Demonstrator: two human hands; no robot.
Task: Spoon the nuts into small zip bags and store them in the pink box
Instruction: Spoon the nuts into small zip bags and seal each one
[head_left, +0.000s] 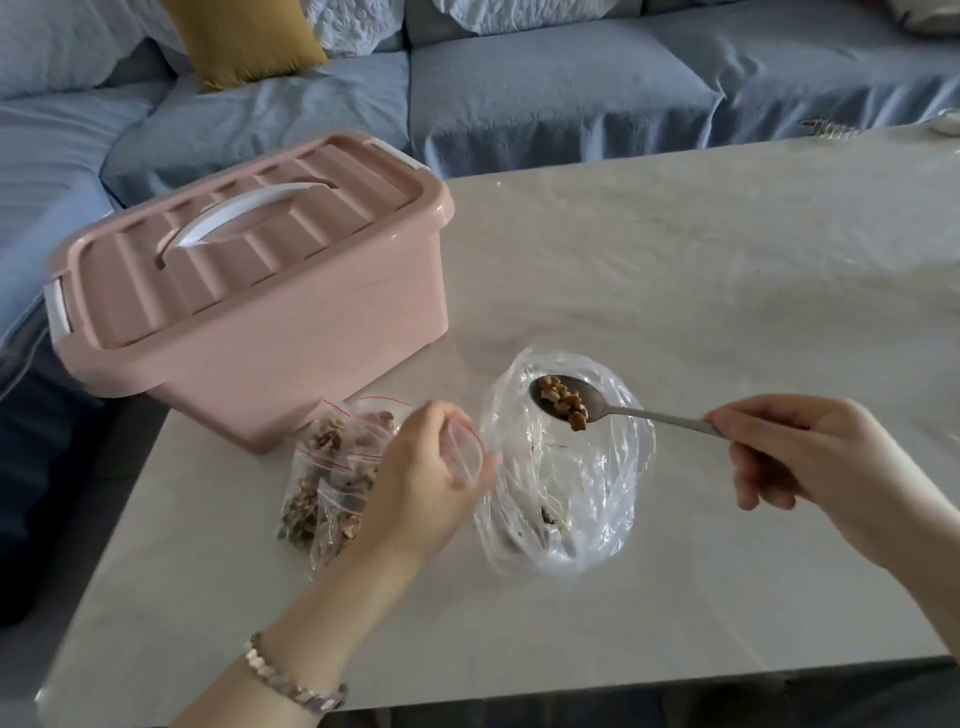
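The nuts (563, 401), brown, broken and craggy like walnut pieces, lie heaped in the oval bowl of a dull grey metal spoon (613, 410), held in the air just right of the picture's middle. The right hand (779, 452), at three o'clock from the bowl, pinches the end of the thin straight handle between thumb and curled fingers. Under the spoon sits a large clear plastic bag (566, 467), thin, crinkled and glossy, its mouth spread open and a few dark crumbs left at its bottom. At nine o'clock from the spoon the left hand (421, 483) curls its fingers and thumb round a small zip bag (465, 449) of clear film with a red line along its mouth, which is held open in a loop. Beyond that hand, at nine o'clock from it, filled zip bags (332, 473) with the same red strips lie overlapping, packed with lumpy nut pieces. At eleven o'clock from them stands the pink box (249, 312), smooth matte plastic, rectangular with rounded corners, its ribbed lid on, with a white arched handle (244, 213) and white side clips. All rest on a pale, marble-patterned table (675, 260) with a sheen. A beaded bracelet (293, 686) rings the left wrist. At twelve o'clock runs a blue quilted sofa (545, 98) with a mustard cushion (244, 36).
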